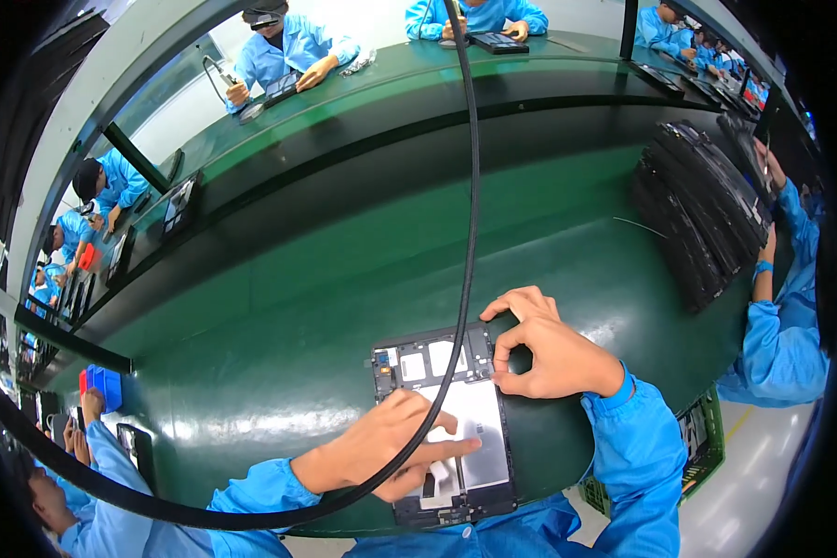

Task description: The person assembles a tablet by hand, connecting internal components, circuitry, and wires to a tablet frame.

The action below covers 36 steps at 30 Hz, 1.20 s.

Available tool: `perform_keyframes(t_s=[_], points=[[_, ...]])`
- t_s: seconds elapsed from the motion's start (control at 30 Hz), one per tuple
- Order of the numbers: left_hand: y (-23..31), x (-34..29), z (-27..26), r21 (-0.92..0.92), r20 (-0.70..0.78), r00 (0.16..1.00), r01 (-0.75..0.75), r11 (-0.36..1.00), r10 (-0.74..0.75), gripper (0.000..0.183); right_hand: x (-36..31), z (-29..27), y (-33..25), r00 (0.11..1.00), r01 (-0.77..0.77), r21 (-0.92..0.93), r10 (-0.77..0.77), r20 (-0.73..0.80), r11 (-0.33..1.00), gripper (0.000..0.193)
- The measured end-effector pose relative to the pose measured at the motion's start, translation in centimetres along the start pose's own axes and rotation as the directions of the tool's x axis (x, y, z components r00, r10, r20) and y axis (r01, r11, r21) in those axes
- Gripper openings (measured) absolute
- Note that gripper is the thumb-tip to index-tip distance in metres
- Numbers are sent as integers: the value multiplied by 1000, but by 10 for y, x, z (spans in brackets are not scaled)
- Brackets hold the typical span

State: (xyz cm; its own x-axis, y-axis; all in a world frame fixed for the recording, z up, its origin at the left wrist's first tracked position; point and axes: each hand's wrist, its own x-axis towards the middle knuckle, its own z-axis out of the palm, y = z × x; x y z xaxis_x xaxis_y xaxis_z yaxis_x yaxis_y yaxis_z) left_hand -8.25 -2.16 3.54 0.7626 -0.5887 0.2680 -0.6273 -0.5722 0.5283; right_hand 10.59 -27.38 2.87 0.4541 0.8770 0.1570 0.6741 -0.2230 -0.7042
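Pressing a small white strip (440, 471) onto an opened tablet (444, 423) on the green tabletop (279, 372), the left hand (381, 451) pinches it closed-fingered while the right hand (549, 349) steadies the tablet's upper right edge, loosely curled; firm, even pressure would serve best.

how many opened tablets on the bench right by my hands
1: the opened tablet lies under both hands, left hand on its middle, right hand at its upper right corner. Others may sit in the dark stack.

A dark rectangular tablet screen (499, 42) lies on the far green bench. Another dark, flat screen (179, 205) rests at the bench's left bend.
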Motion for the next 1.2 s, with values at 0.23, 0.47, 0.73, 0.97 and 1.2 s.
perform_keyframes(t_s=[0.23,0.47,0.73,0.97,1.2], points=[[13,18,15,232,-69,991,130,964,-117,63,-1,3,8,999,-32,65,31,18,997,13],[13,24,17,232,-79,987,151,961,-136,48,2,5,5,998,-52,102,49,25,993,11],[16,32,15,255,-37,989,147,955,-143,43,-2,4,5,999,-50,93,50,9,994,12],[12,30,20,292,-57,993,112,950,-99,32,1,-6,5,998,-42,107,46,-40,993,13],[12,26,25,327,-60,992,127,936,-113,30,9,4,5,994,-9,196,29,-101,981,12]])
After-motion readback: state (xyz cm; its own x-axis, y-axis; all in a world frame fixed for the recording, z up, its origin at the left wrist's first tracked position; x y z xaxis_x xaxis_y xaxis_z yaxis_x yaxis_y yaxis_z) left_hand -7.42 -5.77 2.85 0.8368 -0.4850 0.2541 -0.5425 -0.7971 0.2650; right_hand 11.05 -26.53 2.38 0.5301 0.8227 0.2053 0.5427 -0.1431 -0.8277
